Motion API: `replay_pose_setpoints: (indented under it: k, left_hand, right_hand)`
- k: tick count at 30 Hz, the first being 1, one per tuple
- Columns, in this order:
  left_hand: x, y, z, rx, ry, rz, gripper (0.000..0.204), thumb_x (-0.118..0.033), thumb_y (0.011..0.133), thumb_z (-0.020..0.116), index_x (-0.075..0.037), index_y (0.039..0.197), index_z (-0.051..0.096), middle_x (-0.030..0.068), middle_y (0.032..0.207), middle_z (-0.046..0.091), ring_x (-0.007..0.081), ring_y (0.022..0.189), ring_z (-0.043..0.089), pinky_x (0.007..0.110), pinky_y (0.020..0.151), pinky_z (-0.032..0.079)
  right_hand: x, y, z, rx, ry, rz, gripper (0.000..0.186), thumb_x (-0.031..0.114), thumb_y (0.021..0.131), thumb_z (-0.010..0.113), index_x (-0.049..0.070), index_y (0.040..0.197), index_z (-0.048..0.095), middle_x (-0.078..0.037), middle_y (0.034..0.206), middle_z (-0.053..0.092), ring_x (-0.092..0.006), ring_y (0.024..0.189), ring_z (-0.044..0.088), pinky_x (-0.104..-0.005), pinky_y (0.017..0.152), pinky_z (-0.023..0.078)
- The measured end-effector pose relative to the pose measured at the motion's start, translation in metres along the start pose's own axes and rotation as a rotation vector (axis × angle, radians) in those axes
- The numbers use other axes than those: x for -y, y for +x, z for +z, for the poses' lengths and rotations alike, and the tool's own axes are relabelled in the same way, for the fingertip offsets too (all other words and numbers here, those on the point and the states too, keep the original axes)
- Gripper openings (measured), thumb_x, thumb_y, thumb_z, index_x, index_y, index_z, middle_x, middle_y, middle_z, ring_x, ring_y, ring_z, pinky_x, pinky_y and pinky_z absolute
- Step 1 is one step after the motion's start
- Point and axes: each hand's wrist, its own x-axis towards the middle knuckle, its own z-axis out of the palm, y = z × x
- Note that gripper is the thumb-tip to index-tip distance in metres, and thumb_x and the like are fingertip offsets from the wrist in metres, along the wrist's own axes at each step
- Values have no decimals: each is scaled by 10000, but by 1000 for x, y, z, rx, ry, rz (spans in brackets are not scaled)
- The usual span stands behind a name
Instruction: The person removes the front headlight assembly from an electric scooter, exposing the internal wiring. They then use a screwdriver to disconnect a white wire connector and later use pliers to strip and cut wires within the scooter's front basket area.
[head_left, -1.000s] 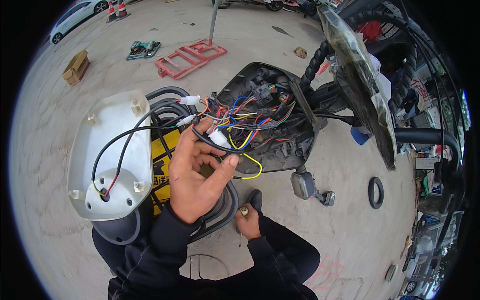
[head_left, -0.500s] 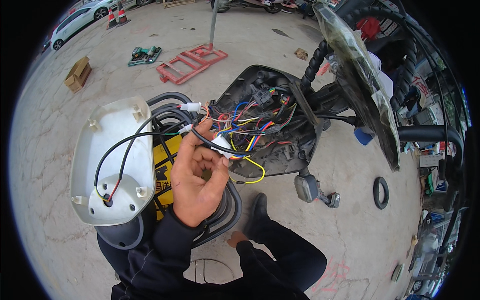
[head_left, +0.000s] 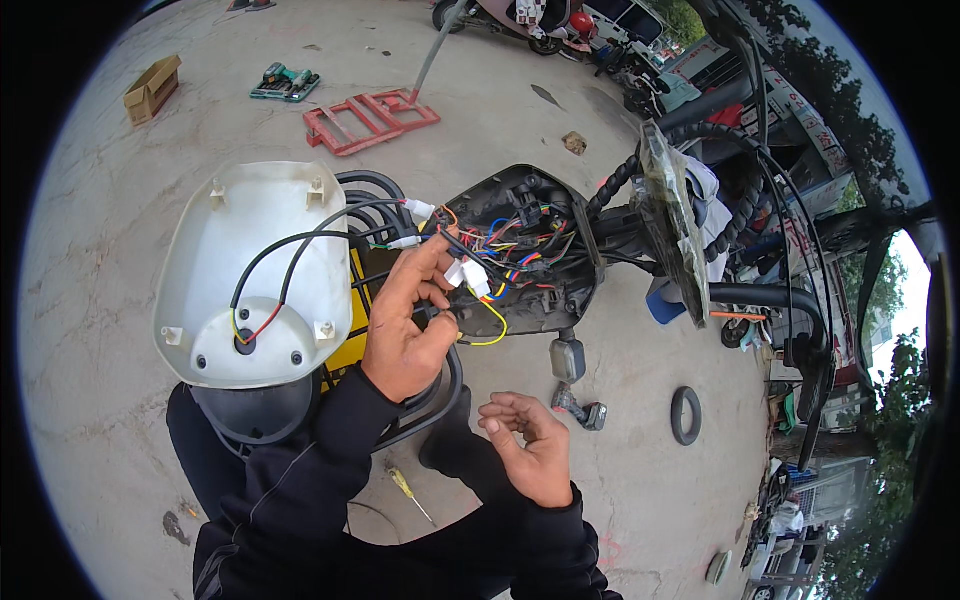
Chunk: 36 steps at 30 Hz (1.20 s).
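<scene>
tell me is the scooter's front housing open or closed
Open. The white cover panel is off and turned inside-up, hanging by its black cables, and the black housing shows bare coloured wiring, which the left hand pinches.

White plastic wire connectors (head_left: 468, 275): two small blocks on coloured leads, pinched at fingertip height before the open black headlight housing (head_left: 535, 255). Yellow wire (head_left: 495, 325) loops below them. Housing interior exposes tangled multicoloured wiring.

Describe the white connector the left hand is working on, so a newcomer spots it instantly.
Find the open black scooter housing packed with coloured wires. At its left edge the left hand pinches a pair of small white plastic plugs. Unlike the plugs near the white cover, these lie at the fingertips, above a yellow wire loop.
</scene>
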Motion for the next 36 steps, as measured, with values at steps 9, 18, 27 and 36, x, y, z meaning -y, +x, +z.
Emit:
replay_pose_setpoints:
  k: [9, 18, 27, 36]
  left_hand:
    - [-3, 3, -6, -23, -214, -40, 650, -6, 819, 453, 19, 1463, 540, 122, 1231, 640, 172, 1094, 587, 310, 961, 471]
    - [-9, 9, -21, 35, -287, -36, 533, -18, 901, 421, 7, 1425, 514, 107, 1125, 713, 125, 1003, 611, 280, 933, 460]
    - [-2, 4, -8, -86, 49, -38, 405, 16, 946, 492, 5, 1351, 494, 68, 987, 672, 96, 866, 601, 262, 821, 494]
    - [-8, 3, -4, -14, 274, -109, 671, 51, 923, 532, 6, 1568, 352, 91, 1045, 687, 96, 842, 612, 270, 827, 518]
  right_hand:
    - [101, 82, 31, -340, -799, -679, 705, 94, 778, 861, -14, 1401, 548, -193, 1220, 676, -333, 1100, 684, -410, 952, 541]
    - [87, 122, 42, -271, -547, -792, 329, 40, 804, 845, 14, 1094, 692, -136, 1101, 691, -283, 988, 697, -347, 820, 565]
    - [74, 130, 32, -440, -74, -498, 322, 239, 1005, 757, -75, 1032, 689, -44, 801, 689, -83, 707, 641, -229, 614, 487]
    - [82, 123, 27, -388, 191, -389, 296, 238, 1010, 748, -47, 1045, 678, -39, 806, 702, -75, 693, 640, -220, 611, 481]
